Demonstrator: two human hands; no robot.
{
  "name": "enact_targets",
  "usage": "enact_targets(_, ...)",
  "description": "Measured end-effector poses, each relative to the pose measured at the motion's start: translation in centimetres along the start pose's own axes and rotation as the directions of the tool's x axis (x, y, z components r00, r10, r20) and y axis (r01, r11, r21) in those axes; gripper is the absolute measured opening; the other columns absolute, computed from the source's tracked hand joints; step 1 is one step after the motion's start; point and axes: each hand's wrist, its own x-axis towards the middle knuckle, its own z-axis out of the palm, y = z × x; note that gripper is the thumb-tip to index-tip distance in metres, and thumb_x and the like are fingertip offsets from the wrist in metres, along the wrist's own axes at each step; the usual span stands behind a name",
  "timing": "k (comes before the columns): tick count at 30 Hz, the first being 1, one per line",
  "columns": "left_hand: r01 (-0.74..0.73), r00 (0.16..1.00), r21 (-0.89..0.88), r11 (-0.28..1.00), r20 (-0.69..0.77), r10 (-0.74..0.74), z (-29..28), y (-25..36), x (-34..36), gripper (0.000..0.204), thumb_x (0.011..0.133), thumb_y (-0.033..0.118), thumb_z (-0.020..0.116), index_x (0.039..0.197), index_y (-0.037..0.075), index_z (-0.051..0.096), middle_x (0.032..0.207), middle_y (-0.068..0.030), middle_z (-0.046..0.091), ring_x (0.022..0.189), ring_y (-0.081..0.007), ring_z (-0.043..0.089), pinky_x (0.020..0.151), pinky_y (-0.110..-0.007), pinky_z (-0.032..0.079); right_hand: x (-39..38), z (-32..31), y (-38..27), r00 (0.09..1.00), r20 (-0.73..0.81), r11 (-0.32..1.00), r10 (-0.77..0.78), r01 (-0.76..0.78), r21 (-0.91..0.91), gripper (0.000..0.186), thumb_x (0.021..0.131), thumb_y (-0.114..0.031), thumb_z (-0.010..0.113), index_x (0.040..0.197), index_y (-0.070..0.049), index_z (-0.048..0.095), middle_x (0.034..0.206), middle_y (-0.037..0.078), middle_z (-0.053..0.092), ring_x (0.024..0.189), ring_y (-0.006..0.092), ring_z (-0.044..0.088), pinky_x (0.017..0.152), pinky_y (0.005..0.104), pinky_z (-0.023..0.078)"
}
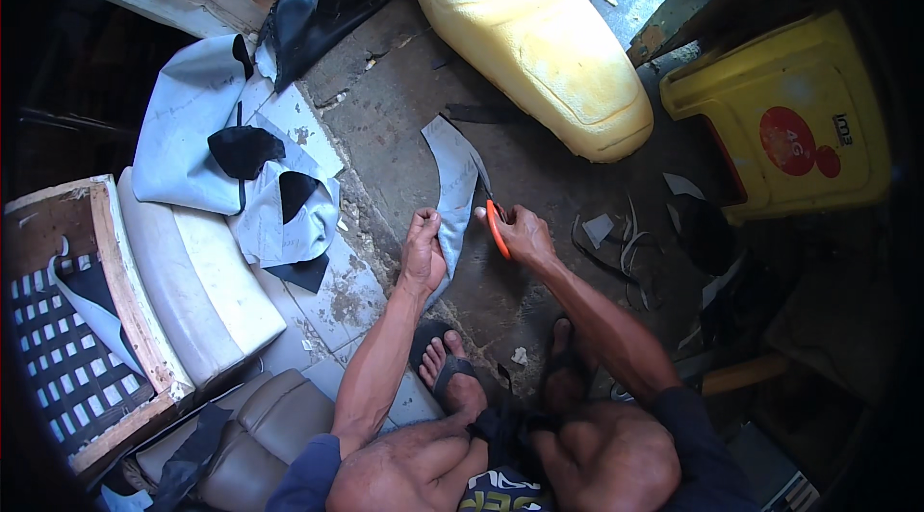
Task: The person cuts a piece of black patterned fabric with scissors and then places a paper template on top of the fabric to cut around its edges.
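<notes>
A long curved strip of grey-backed vinyl [450, 166] hangs in front of me, above the floor between my feet. My left hand [422, 250] pinches its left edge near the lower part. My right hand [527, 235] is wrapped round the orange-handled scissors [497, 229], to the right of the strip. The scissors' dark blades point away from me and lie along the strip's right edge. I cannot make out whether the blades are apart or how deep they sit in the material.
A yellow foam seat pad [529, 40] lies at the far middle. A yellow plastic stool [789, 127] is tipped over at right, near thin offcuts [630, 247]. Larger vinyl pieces [188, 122] lie at left by a white cushion [192, 271] and a webbed wooden frame [135, 291].
</notes>
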Motion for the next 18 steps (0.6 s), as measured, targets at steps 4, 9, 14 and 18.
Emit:
enact_targets(4, 0.002, 1.0, -0.004, 1.0, 0.017, -0.002, -0.3, 0.1, 0.0, 0.009, 0.102, 0.008, 0.056, 0.109, 0.012, 0.054, 0.108, -0.0052, 0.065, 0.101, -0.0147, 0.063, 0.094, -0.03, 0.051, 0.7, -0.3, -0.7, 1.0, 0.016, 0.999, -0.003, 0.004, -0.038, 0.096, 0.076, -0.083, 0.062, 0.105, 0.009, 0.068, 0.104, 0.032, 0.07, 0.104, 0.0433, 0.069, 0.089, 0.0501, 0.052)
enact_targets(9, 0.0, 1.0, -0.011, 1.0, 0.031, 0.0, -0.4, 0.2, 0.0, 0.009, 0.102, 0.008, 0.055, 0.11, 0.012, 0.054, 0.109, -0.007, 0.066, 0.101, -0.0159, 0.064, 0.094, -0.03, 0.051, 1.3, -0.2, -0.8, 1.0, -0.006, 0.998, -0.026, 0.025, -0.059, 0.094, 0.076, -0.083, 0.062, 0.103, 0.007, 0.068, 0.103, 0.031, 0.071, 0.102, 0.0431, 0.07, 0.088, 0.0506, 0.052)
enact_targets(14, 0.019, 0.999, -0.018, 1.0, 0.031, -0.018, -0.1, 0.2, -0.1, 0.008, 0.102, 0.008, 0.055, 0.11, 0.011, 0.053, 0.117, -0.0137, 0.067, 0.103, -0.0184, 0.064, 0.096, -0.032, 0.051, 1.6, -0.3, -0.5, 0.999, -0.008, 0.998, -0.054, 0.054, -0.023, 0.09, 0.077, -0.081, 0.064, 0.096, 0.007, 0.068, 0.097, 0.029, 0.071, 0.097, 0.0426, 0.071, 0.084, 0.05, 0.052)
enact_targets(18, 0.015, 0.999, -0.009, 1.0, 0.043, -0.014, -0.7, 0.4, 0.0, 0.008, 0.102, 0.008, 0.055, 0.11, 0.01, 0.053, 0.119, -0.0163, 0.067, 0.105, -0.0193, 0.064, 0.096, -0.032, 0.05, 1.7, -0.3, -0.1, 0.994, -0.008, 0.994, -0.106, 0.107, 0.007, 0.089, 0.077, -0.081, 0.065, 0.091, 0.007, 0.069, 0.092, 0.029, 0.071, 0.092, 0.0423, 0.071, 0.082, 0.0492, 0.053)
